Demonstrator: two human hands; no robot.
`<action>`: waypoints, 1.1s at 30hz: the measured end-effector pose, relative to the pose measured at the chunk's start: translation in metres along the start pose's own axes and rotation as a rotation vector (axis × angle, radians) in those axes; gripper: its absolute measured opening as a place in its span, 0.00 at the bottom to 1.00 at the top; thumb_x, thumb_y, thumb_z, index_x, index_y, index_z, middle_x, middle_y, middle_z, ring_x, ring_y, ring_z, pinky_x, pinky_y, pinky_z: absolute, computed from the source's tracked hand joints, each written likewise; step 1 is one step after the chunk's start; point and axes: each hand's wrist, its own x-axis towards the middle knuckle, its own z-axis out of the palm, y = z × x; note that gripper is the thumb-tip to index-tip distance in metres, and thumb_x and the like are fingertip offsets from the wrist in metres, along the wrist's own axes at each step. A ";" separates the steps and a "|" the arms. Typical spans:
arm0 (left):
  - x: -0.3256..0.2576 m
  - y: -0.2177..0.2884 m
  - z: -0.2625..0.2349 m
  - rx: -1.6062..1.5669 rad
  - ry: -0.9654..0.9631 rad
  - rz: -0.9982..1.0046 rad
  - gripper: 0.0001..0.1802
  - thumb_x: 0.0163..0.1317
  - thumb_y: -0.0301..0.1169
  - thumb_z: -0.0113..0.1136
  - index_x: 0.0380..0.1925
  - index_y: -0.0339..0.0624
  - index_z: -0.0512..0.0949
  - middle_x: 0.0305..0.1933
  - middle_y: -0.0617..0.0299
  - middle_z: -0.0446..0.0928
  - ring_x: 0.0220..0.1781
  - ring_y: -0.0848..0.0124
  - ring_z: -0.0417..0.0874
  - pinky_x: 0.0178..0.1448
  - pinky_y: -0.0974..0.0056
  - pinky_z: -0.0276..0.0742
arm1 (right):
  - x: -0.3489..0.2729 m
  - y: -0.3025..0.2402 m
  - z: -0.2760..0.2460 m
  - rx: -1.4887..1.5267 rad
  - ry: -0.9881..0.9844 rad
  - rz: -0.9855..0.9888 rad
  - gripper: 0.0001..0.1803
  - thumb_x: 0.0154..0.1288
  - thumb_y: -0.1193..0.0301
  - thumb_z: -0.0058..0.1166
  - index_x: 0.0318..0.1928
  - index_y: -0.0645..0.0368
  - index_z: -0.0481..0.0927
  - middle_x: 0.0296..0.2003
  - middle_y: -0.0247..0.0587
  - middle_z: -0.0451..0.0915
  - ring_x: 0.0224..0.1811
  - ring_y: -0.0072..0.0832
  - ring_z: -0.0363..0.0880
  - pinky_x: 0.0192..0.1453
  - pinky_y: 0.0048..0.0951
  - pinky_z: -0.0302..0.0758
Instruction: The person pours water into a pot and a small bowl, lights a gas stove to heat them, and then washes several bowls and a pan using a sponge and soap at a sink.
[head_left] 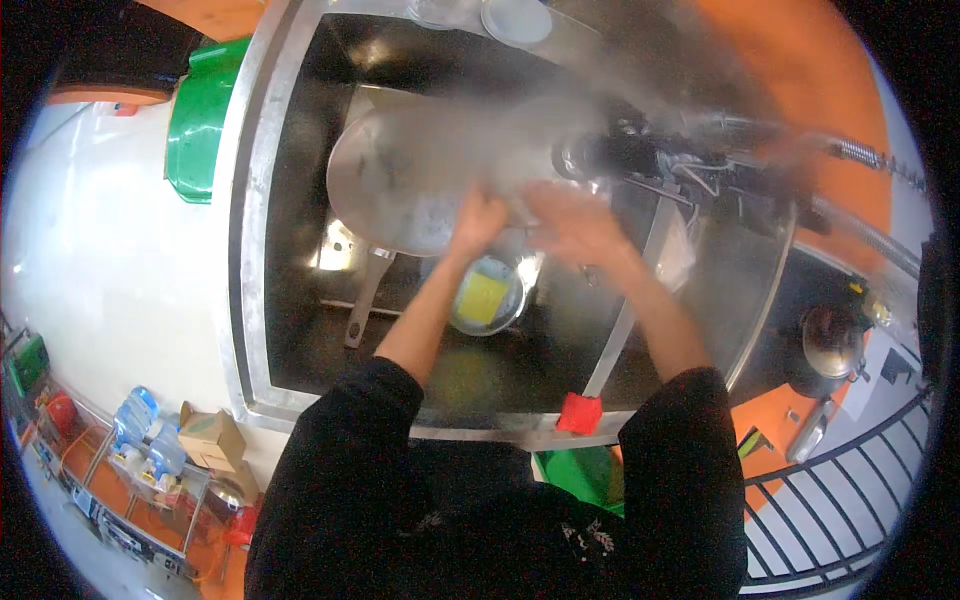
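Observation:
A large, pale round pan (390,185) lies tilted in the steel sink (330,75), its handle (367,300) pointing toward me. Over its right side, my left hand (482,220) is closed. Haze hides what its fingers hold, if anything. My right hand (578,222) is close beside it, open, with its fingers stretched to the left and smeared by motion. Below my hands sits a small metal bowl (520,300) with a yellow-green sponge (482,298) in it. At the right of the pan is a dark, blurred tap fitting (640,155).
A divider (625,320) separates a second basin on the right. On the near rim lies a red cloth or pad (579,413). A green bin (205,125) stands left of the sink. A coiled hose (860,152) runs at the right. Black railings (830,500) stand lower right.

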 end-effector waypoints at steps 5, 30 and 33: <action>0.032 -0.032 -0.004 0.080 -0.003 0.283 0.30 0.47 0.21 0.46 0.56 0.34 0.62 0.43 0.47 0.75 0.41 0.61 0.78 0.42 0.61 0.77 | 0.017 0.011 -0.009 -0.045 -0.532 0.279 0.28 0.61 0.47 0.38 0.31 0.59 0.81 0.35 0.51 0.80 0.39 0.43 0.79 0.40 0.42 0.75; -0.019 0.012 -0.014 -0.500 -0.104 -0.132 0.26 0.49 0.18 0.45 0.53 0.34 0.62 0.49 0.48 0.70 0.44 0.57 0.78 0.37 0.57 0.83 | 0.057 0.030 0.080 0.499 -0.353 0.820 0.21 0.59 0.55 0.50 0.41 0.60 0.77 0.32 0.53 0.79 0.40 0.43 0.77 0.45 0.40 0.71; -0.015 0.010 -0.007 -0.613 -0.185 -0.130 0.26 0.49 0.18 0.46 0.53 0.35 0.62 0.48 0.48 0.70 0.44 0.56 0.77 0.37 0.56 0.82 | 0.064 0.016 0.102 0.659 -0.092 0.682 0.22 0.59 0.54 0.49 0.41 0.61 0.77 0.34 0.53 0.79 0.40 0.41 0.77 0.44 0.39 0.71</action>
